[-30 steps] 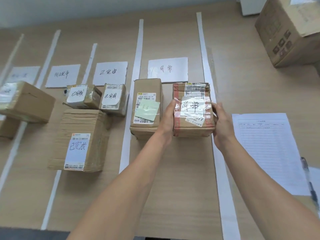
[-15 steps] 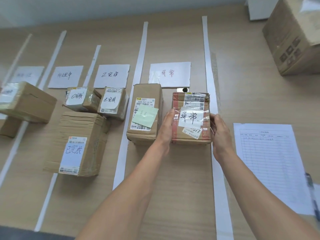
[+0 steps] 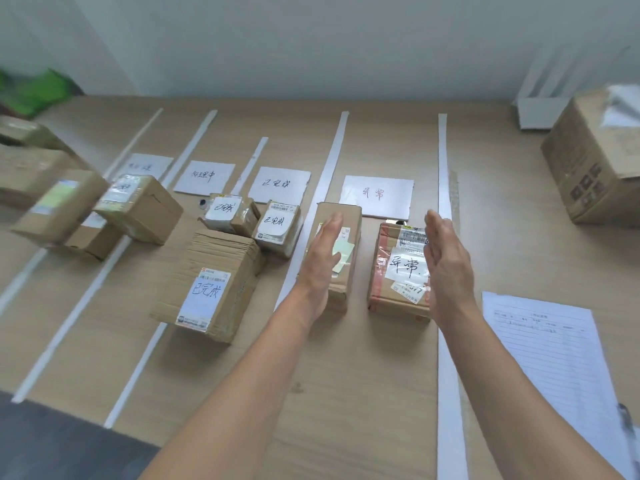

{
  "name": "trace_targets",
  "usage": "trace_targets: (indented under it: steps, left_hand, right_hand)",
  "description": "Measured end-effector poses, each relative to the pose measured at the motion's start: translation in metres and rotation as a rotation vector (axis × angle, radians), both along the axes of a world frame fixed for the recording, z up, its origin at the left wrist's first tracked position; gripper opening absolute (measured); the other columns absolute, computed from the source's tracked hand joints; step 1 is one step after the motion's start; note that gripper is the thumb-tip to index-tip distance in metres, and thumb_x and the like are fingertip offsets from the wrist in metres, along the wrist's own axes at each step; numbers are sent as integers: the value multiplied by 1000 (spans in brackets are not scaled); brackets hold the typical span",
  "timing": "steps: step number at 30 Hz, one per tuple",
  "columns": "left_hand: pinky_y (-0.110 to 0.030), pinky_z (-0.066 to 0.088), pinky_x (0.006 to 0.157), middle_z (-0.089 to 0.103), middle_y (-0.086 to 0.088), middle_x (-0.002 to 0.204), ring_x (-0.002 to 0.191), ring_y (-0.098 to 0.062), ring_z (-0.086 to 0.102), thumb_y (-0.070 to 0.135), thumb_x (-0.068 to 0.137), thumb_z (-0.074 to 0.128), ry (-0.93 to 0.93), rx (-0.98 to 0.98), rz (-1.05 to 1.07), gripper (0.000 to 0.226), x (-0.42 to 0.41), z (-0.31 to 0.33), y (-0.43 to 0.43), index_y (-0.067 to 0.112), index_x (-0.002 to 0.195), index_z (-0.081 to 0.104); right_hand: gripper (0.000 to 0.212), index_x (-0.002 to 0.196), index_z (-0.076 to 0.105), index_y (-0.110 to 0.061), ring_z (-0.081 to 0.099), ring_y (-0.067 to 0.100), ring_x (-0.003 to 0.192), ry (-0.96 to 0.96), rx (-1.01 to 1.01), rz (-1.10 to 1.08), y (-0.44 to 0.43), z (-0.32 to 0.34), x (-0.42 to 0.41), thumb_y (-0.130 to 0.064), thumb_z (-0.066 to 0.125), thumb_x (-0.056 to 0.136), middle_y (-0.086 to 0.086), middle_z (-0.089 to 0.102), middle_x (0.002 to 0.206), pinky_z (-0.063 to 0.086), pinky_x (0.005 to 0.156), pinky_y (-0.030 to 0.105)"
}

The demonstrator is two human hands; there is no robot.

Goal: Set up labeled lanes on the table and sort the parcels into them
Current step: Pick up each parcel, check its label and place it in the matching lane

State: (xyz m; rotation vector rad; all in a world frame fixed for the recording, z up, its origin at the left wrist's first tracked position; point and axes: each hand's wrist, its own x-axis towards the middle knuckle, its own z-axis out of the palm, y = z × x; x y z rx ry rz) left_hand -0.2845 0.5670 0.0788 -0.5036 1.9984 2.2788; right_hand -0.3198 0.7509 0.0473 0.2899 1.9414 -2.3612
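White paper strips [image 3: 442, 188] divide the wooden table [image 3: 363, 375] into lanes, each headed by a handwritten label card [image 3: 377, 195]. In the rightmost lane a taped parcel [image 3: 394, 271] with a handwritten note lies flat next to a plain brown parcel [image 3: 341, 223] bearing a green sticky note. My left hand [image 3: 322, 261] hovers with straight fingers over the brown parcel. My right hand [image 3: 448, 261] is lifted beside the taped parcel's right edge, fingers straight, holding nothing. Three labelled parcels [image 3: 207, 285] sit in the lane to the left.
Several more brown parcels [image 3: 138, 209] are piled at the far left. A large carton [image 3: 595, 161] stands at the back right. A lined form sheet [image 3: 550, 355] and a pen [image 3: 628, 427] lie at the right near the table edge.
Both hands have let go of the taped parcel, which now rests in the rightmost lane. The hands have drawn apart and lifted, and the camera has tilted up.
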Motion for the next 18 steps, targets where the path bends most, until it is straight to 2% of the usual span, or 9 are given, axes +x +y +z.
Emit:
trace_targets:
  steps: [2, 4, 6, 9, 11, 13, 15, 18]
  left_hand:
    - [-42, 28, 127, 39, 17, 167, 153, -1, 34, 64, 92, 44, 14, 3, 43, 78, 15, 12, -21, 31, 163, 38]
    - [-43, 29, 127, 41, 18, 165, 151, -1, 36, 61, 99, 47, 37, 3, 86, 71, 34, 23, -45, 31, 163, 39]
    - [-43, 31, 127, 43, 18, 163, 149, -1, 38, 61, 102, 47, 55, -10, 111, 66, 53, 32, -69, 31, 161, 41]
    - [-39, 36, 121, 50, 22, 153, 144, 1, 43, 71, 87, 53, 68, -10, 167, 80, 82, 46, -107, 35, 158, 45]
    - [-41, 35, 122, 53, 22, 149, 140, 2, 47, 66, 93, 53, 87, -4, 204, 72, 101, 54, -132, 35, 157, 46]
    - [-40, 39, 119, 52, 20, 153, 139, 1, 49, 65, 91, 54, 94, 0, 225, 63, 123, 60, -158, 38, 148, 55]
    - [-38, 41, 114, 52, 19, 154, 139, 1, 51, 73, 79, 55, 107, -5, 245, 76, 148, 65, -186, 39, 147, 55]
    - [-37, 43, 112, 60, 26, 136, 135, 2, 54, 74, 73, 57, 130, 10, 304, 94, 184, 69, -230, 34, 157, 43]
  right_hand:
    - [48, 150, 57, -32, 45, -6, 144, 14, -17, 65, -23, 14, 10, -53, 42, 109, -22, 56, 153, 30, 125, 28]
    - [56, 145, 60, -37, 46, -4, 144, 41, -28, 114, -50, 29, 23, -64, 50, 97, -20, 56, 154, 31, 124, 28]
    - [62, 148, 59, -33, 45, -2, 146, 73, -56, 166, -76, 43, 37, -64, 52, 95, -17, 54, 156, 30, 126, 29]
    - [71, 145, 61, -34, 44, 0, 147, 110, -80, 240, -118, 64, 61, -72, 56, 85, -16, 53, 157, 30, 125, 28]
    - [66, 132, 65, -41, 45, -1, 146, 128, -73, 271, -147, 72, 77, -76, 56, 77, -17, 55, 154, 32, 123, 27]
    - [62, 134, 64, -41, 45, -2, 145, 138, -71, 294, -178, 78, 94, -72, 55, 82, -18, 55, 154, 31, 123, 28]
    - [62, 142, 61, -36, 46, -1, 145, 146, -80, 304, -210, 82, 113, -65, 52, 88, -17, 56, 154, 31, 125, 30]
    - [59, 143, 60, -33, 48, 0, 143, 167, -89, 341, -259, 89, 148, -60, 52, 91, -17, 58, 151, 32, 125, 32]
